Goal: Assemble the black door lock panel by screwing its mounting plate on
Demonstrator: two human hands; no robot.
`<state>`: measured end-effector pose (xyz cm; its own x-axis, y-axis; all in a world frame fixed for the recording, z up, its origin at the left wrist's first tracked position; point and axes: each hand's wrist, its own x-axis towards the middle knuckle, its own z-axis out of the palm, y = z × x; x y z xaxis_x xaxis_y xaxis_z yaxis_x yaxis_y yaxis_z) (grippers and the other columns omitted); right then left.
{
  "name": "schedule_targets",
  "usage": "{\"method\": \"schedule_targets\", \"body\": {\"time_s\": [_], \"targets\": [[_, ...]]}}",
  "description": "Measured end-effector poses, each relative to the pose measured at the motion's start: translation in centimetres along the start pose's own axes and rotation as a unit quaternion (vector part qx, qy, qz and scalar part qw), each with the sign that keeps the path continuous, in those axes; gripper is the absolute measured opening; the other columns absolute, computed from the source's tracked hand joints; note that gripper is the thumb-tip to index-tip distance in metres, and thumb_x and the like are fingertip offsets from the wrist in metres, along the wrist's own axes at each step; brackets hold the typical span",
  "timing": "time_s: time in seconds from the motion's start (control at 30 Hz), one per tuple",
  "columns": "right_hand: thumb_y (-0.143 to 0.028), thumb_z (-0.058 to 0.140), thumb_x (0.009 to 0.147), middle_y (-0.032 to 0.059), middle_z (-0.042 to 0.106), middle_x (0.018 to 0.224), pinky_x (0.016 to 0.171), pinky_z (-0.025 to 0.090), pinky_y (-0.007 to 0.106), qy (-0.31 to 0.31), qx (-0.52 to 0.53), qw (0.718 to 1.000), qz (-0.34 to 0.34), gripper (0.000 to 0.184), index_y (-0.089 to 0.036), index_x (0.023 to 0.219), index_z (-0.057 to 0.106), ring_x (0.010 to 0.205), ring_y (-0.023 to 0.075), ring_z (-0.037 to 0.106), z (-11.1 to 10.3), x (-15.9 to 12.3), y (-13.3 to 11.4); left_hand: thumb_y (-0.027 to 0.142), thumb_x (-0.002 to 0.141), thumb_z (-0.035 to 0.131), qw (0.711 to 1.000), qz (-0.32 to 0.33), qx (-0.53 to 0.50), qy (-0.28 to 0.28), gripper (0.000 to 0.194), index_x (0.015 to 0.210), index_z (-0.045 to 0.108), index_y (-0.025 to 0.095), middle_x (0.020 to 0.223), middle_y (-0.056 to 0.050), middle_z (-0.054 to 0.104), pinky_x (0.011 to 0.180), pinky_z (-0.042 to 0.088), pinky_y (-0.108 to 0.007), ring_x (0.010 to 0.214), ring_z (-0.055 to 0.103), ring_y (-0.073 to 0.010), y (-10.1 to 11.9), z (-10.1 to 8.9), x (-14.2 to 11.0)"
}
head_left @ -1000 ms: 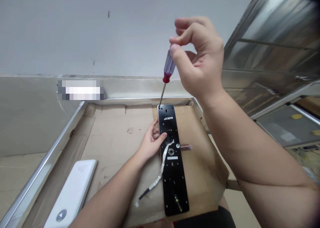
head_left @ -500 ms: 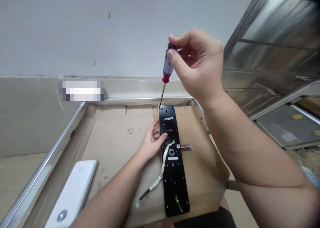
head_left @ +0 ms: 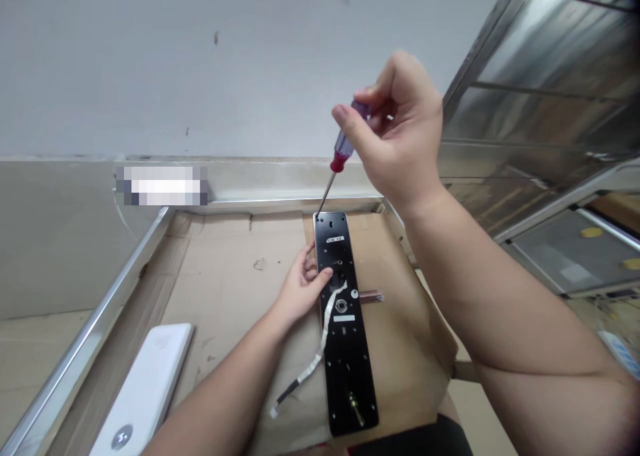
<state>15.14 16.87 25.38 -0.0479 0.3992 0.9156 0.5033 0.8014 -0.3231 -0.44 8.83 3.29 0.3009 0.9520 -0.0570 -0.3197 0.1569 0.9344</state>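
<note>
My right hand (head_left: 400, 129) pinches a red-collared screwdriver (head_left: 345, 141), its tip at the far-left corner hole of the black lock plate (head_left: 347, 369) on cardboard (head_left: 240, 296). My left hand (head_left: 300, 289) grips the plate's left edge. Whether a screw sits there I cannot tell; the ribbon cable (head_left: 320, 356) lies loose.

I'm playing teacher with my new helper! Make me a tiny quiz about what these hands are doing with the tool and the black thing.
1. Which hand pinches the screwdriver?
2. True or false: the white ribbon cable lies across the black door-lock plate.
3. Fill in the blank: the screwdriver's tip points at the plate's far ___ corner.

Key: 1. The right hand. 2. True. 3. Left.
</note>
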Motion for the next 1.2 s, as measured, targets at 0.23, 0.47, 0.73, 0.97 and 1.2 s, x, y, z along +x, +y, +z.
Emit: {"method": "schedule_targets", "body": {"time_s": [0.23,0.47,0.73,0.97,1.2], "targets": [[-0.039,0.062,0.094,0.0013,0.069,0.099,0.080,0.062,0.036,-0.049,0.102,0.994,0.007,0.013,-0.028,0.089,0.057,0.110,0.0228,0.069,0.3,-0.5,-0.2,0.038,0.081,0.079,1.000,0.005,0.004,-0.004,0.088,0.152,0.030,0.018,0.122,-0.016,0.067,0.088,0.058,-0.036,0.096,0.072,-0.0204,0.1,0.1,0.0],[-0.052,0.072,0.085,0.0025,0.064,0.095,0.070,0.057,0.031,-0.006,0.036,0.999,0.006,0.031,-0.026,0.084,0.055,0.100,0.0212,0.068,0.8,-0.3,-0.9,0.038,0.081,0.080,1.000,0.002,0.001,0.000,0.089,0.152,0.031,0.018,0.120,-0.015,0.068,0.086,0.057,-0.033,0.094,0.071,-0.0186,0.1,0.1,0.0],[-0.047,0.073,0.085,0.0000,0.060,0.084,0.068,0.055,0.028,-0.019,0.072,0.997,0.027,0.031,-0.024,0.080,0.052,0.085,0.0167,0.067,0.7,-0.2,-0.8,0.038,0.081,0.080,1.000,0.003,0.003,0.001,0.089,0.152,0.031,0.018,0.123,-0.016,0.067,0.088,0.058,-0.035,0.097,0.072,-0.0205,-0.2,0.0,0.1],[-0.047,0.066,0.090,0.0011,0.065,0.093,0.066,0.054,0.025,-0.043,0.077,0.996,0.034,0.026,-0.026,0.084,0.052,0.095,0.0184,0.070,0.5,-0.3,-1.0,0.037,0.080,0.080,1.000,-0.002,0.001,0.002,0.090,0.153,0.031,0.018,0.126,-0.018,0.066,0.089,0.058,-0.036,0.098,0.071,-0.0213,-0.1,0.0,0.0],[-0.038,0.074,0.085,-0.0008,0.059,0.086,0.065,0.052,0.025,-0.021,0.039,0.999,0.011,0.029,-0.024,0.081,0.049,0.077,0.0132,0.063,0.4,-0.1,-0.7,0.038,0.079,0.081,1.000,0.000,-0.002,0.006,0.092,0.153,0.030,0.017,0.126,-0.018,0.066,0.090,0.058,-0.036,0.099,0.071,-0.0219,0.1,0.1,0.0]]}}
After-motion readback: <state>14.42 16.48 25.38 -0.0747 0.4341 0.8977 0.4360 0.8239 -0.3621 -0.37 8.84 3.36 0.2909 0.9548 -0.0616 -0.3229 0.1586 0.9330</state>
